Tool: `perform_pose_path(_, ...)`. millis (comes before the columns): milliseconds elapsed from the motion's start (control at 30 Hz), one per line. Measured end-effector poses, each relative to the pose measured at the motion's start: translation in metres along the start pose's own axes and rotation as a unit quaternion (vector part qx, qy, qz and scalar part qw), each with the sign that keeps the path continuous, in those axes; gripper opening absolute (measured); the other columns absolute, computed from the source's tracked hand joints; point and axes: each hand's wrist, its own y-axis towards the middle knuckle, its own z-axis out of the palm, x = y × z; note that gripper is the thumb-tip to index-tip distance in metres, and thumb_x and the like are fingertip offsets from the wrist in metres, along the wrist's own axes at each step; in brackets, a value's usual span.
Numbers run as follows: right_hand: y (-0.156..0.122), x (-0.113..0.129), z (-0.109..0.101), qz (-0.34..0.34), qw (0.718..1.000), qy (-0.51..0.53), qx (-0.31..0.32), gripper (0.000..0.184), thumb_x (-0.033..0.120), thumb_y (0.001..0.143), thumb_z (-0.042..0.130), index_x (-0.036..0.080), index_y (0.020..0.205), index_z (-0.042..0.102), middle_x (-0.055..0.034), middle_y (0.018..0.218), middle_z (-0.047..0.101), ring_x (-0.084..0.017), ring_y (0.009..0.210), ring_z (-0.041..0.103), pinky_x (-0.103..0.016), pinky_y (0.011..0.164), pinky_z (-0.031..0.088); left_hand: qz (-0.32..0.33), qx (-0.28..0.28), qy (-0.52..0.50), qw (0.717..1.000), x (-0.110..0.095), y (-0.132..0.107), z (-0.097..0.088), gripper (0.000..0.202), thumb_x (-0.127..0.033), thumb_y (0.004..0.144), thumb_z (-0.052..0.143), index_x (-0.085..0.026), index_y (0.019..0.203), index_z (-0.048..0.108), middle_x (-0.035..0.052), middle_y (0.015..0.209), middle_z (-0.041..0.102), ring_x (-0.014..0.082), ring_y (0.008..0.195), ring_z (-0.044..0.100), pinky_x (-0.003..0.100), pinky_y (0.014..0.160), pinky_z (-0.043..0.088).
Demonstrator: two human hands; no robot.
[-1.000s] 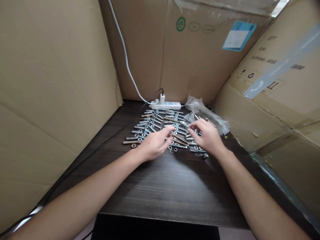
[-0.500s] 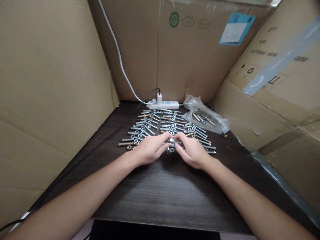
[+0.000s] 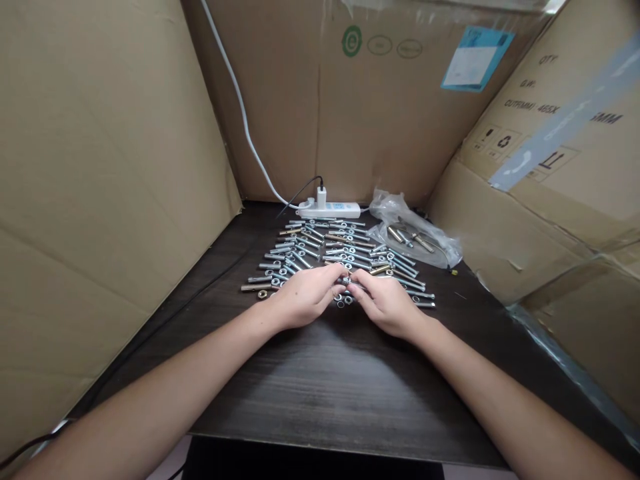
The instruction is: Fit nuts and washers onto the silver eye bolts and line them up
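My left hand (image 3: pixel 303 297) and my right hand (image 3: pixel 384 303) meet fingertip to fingertip over the near edge of a spread of metal bolts (image 3: pixel 320 250) on the dark wooden table (image 3: pixel 340 387). Both hands pinch a small metal bolt (image 3: pixel 345 283) between them, the fingers curled round it. Loose nuts and washers (image 3: pixel 344 301) lie right under the fingertips. More bolts and a loose nut (image 3: pixel 262 293) lie to the left of my left hand, and further bolts (image 3: pixel 417 295) lie to the right of my right hand.
A white power strip (image 3: pixel 330 210) with a plugged charger and a white cable (image 3: pixel 240 107) sits at the table's back. A clear plastic bag (image 3: pixel 415 233) holding bolts lies at the back right. Cardboard boxes (image 3: pixel 100 167) wall in the table on three sides.
My right hand came left and nearer from the bolt rows to meet my left hand. Both now pinch one small bolt at the near edge of the spread.
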Motion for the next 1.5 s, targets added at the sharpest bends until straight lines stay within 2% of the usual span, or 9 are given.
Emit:
perform_pose_path(133, -0.0007, 0.0008, -0.0007, 0.012, 1.0, 0.014, 0.008, 0.024, 0.037, 0.096, 0.038, 0.022, 0.108, 0.052, -0.0021, 0.077, 0.065, -0.018, 0.065, 0.06, -0.025, 0.06, 0.038, 0.018, -0.006, -0.003, 1.0, 0.001, 0.0005, 0.0015, 0.02, -0.024, 0.093, 0.04, -0.021, 0.112, 0.047, 0.0039, 0.108, 0.061, 0.0186, 0.096, 0.059, 0.03, 0.079, 0.045)
perform_pose_path(200, -0.0009, -0.0004, -0.0003, 0.006, 1.0, 0.023, 0.01, 0.026, 0.037, 0.095, 0.039, 0.022, 0.111, 0.053, -0.0021, 0.078, 0.066, -0.018, 0.065, 0.06, -0.025, 0.061, 0.039, 0.021, -0.005, -0.003, 1.0, 0.0003, 0.0004, 0.0014, 0.021, -0.024, 0.094, 0.039, -0.022, 0.113, 0.047, 0.0036, 0.109, 0.061, 0.0187, 0.097, 0.059, 0.03, 0.08, 0.045)
perform_pose_path(500, -0.0001, -0.0035, 0.0042, -0.005, 1.0, -0.002, -0.015, 0.029, 0.037, 0.096, 0.036, 0.019, 0.108, 0.056, -0.0024, 0.07, 0.065, -0.017, 0.057, 0.058, -0.024, 0.055, 0.035, 0.005, -0.006, -0.007, 1.0, -0.0036, 0.0, -0.0001, 0.02, -0.025, 0.095, 0.036, -0.021, 0.111, 0.047, 0.0036, 0.104, 0.061, 0.018, 0.09, 0.059, 0.029, 0.076, 0.044)
perform_pose_path(800, -0.0004, -0.0004, 0.0057, -0.035, 0.999, -0.029, -0.012, 0.027, 0.036, 0.096, 0.036, 0.021, 0.104, 0.056, -0.0029, 0.079, 0.068, -0.017, 0.059, 0.059, -0.024, 0.053, 0.033, -0.004, -0.01, 0.031, 0.999, -0.0036, 0.0019, -0.0001, 0.03, -0.031, 0.097, 0.028, -0.018, 0.087, 0.053, 0.0021, 0.084, 0.06, 0.0151, 0.077, 0.057, 0.026, 0.069, 0.042)
perform_pose_path(967, -0.0002, -0.0013, 0.0041, -0.022, 0.999, -0.03, -0.006, 0.027, 0.038, 0.096, 0.036, 0.021, 0.103, 0.056, -0.0027, 0.073, 0.066, -0.017, 0.058, 0.059, -0.024, 0.054, 0.033, 0.004, -0.061, -0.009, 0.998, -0.0033, 0.0007, -0.0002, 0.021, -0.026, 0.095, 0.033, -0.02, 0.104, 0.051, 0.0028, 0.098, 0.059, 0.0149, 0.085, 0.056, 0.026, 0.075, 0.044)
perform_pose_path(1067, -0.0007, -0.003, 0.0036, -0.017, 0.999, -0.03, -0.008, 0.029, 0.038, 0.096, 0.036, 0.02, 0.105, 0.056, -0.0033, 0.071, 0.065, -0.018, 0.059, 0.059, -0.024, 0.054, 0.033, 0.038, -0.063, -0.023, 0.997, -0.0006, 0.0003, 0.001, 0.023, -0.021, 0.094, 0.033, -0.021, 0.107, 0.052, 0.0035, 0.101, 0.057, 0.0148, 0.089, 0.055, 0.026, 0.08, 0.044)
perform_pose_path(1167, -0.0015, -0.0036, 0.0032, -0.024, 0.999, -0.024, -0.017, 0.029, 0.038, 0.096, 0.037, 0.02, 0.107, 0.057, -0.0027, 0.069, 0.065, -0.017, 0.057, 0.058, -0.024, 0.054, 0.033, 0.056, -0.059, -0.034, 0.996, 0.0022, 0.0005, 0.0014, 0.025, -0.019, 0.094, 0.032, -0.02, 0.107, 0.053, 0.0042, 0.101, 0.057, 0.0149, 0.09, 0.055, 0.027, 0.082, 0.044)
perform_pose_path(1300, -0.0023, -0.0028, 0.0025, -0.029, 0.999, -0.021, -0.026, 0.029, 0.037, 0.096, 0.037, 0.019, 0.106, 0.058, -0.0031, 0.069, 0.065, -0.017, 0.057, 0.058, -0.024, 0.054, 0.033, 0.045, -0.056, -0.041, 0.997, 0.0036, 0.0009, 0.0007, 0.026, -0.018, 0.094, 0.032, -0.02, 0.106, 0.054, 0.0042, 0.102, 0.057, 0.0151, 0.091, 0.055, 0.027, 0.083, 0.044)
perform_pose_path(1500, -0.0025, -0.0024, 0.0015, -0.031, 0.999, -0.014, -0.024, 0.027, 0.037, 0.095, 0.039, 0.019, 0.102, 0.058, -0.0027, 0.068, 0.064, -0.017, 0.059, 0.06, -0.023, 0.056, 0.035, 0.032, -0.047, -0.05, 0.997, 0.0043, 0.0012, 0.0007, 0.022, -0.02, 0.093, 0.035, -0.018, 0.097, 0.056, 0.0027, 0.095, 0.06, 0.0145, 0.086, 0.056, 0.025, 0.078, 0.043)
